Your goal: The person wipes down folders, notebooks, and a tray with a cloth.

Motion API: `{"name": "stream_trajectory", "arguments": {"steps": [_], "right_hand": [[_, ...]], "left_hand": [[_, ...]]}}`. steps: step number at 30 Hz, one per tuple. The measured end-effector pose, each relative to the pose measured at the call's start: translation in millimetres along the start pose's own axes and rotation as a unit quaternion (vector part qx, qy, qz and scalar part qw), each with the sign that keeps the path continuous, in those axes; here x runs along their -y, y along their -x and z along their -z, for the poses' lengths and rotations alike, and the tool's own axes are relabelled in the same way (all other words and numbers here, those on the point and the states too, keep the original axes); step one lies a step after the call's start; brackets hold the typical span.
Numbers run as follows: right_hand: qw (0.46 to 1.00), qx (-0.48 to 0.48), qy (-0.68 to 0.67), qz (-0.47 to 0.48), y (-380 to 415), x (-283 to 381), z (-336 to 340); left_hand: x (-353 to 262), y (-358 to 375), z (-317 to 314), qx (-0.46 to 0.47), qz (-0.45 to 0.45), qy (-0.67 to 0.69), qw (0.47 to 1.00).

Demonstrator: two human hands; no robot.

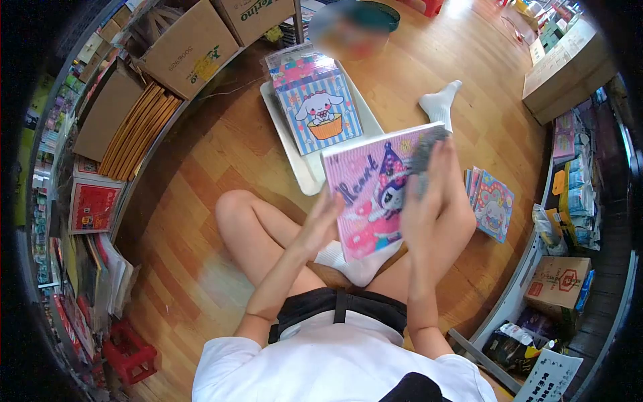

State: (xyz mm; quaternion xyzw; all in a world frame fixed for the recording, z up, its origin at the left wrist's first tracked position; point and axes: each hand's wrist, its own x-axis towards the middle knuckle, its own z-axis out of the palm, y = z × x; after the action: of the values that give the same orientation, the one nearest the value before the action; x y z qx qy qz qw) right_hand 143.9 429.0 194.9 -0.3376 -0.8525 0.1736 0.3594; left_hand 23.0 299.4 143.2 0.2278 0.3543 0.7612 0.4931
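Observation:
A flat, pink square picture panel (pixel 365 201) with a cartoon character and a white edge is tilted up over my crossed legs. My left hand (pixel 321 224) is closed on its left side, fingers at the lower left edge. My right hand (pixel 429 184), blurred by motion, presses a fuzzy grey cloth (pixel 423 151) against the panel's right part. Just beyond lies a white tray (pixel 309 175) on the floor. It bears a blue-striped picture panel (pixel 321 117) showing a white dog in a basket, with more colourful packs behind it.
Several similar cartoon panels (pixel 494 208) lean together on the wooden floor (pixel 187 281) at my right. Shelving with cardboard boxes (pixel 191 57) curves along the left, above a red stool (pixel 129 352). Shelves with packaged goods (pixel 579 201) line the right, near a large carton (pixel 569 74).

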Motion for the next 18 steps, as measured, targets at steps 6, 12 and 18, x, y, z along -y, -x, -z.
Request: {"name": "stream_trajectory", "arguments": {"steps": [6, 12, 18], "right_hand": [[0.972, 0.102, -0.168, 0.13, 49, 40, -43], [0.999, 0.028, 0.019, 0.042, 25, -19, -49], [0.983, 0.045, -0.177, 0.009, 34, -12, -51]], "left_hand": [[36, 25, 9, -0.053, 0.017, 0.088, 0.995], [27, 33, 6, -0.06, 0.062, 0.084, 0.993], [52, 38, -5, -0.049, 0.071, 0.017, 0.996]]}}
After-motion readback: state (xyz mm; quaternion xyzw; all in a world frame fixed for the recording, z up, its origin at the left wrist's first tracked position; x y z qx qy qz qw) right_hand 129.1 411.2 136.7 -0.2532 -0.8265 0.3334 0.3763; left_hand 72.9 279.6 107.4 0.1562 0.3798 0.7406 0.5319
